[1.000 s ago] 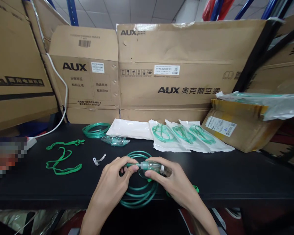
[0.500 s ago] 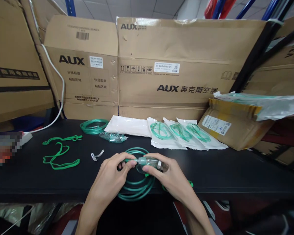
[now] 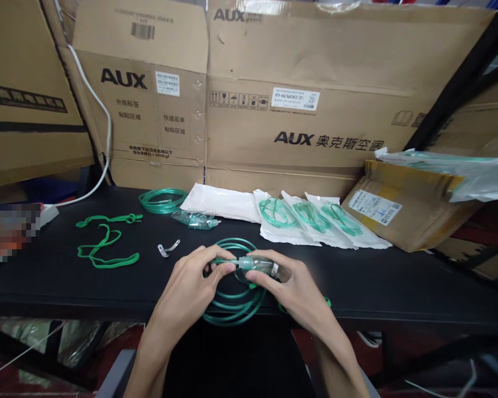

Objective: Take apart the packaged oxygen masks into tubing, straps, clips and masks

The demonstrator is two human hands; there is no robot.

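My left hand (image 3: 194, 279) pinches the end of a green tube (image 3: 226, 261) between thumb and fingers. My right hand (image 3: 292, 284) is wrapped round a clear green oxygen mask (image 3: 266, 266), its connector pointing left. Tube end and connector meet between my hands; whether one is pushed onto the other I cannot tell. Below them lies the coiled green tubing (image 3: 232, 318), partly hidden by my fingers. A bit of green elastic strap (image 3: 283, 307) shows beneath my right wrist.
Green elastic straps (image 3: 108, 261) and a bent metal nose clip (image 3: 168, 248) lie left. Behind are another tubing coil (image 3: 162, 201), a second mask (image 3: 196, 220), a white pouch (image 3: 222, 202) and bagged mask sets (image 3: 311, 218). A cardboard box (image 3: 410, 204) stands at right.
The camera view has tilted down, so the background sits higher in the picture. Both hands keep their holds on the tube and the mask, with hardly any other movement.
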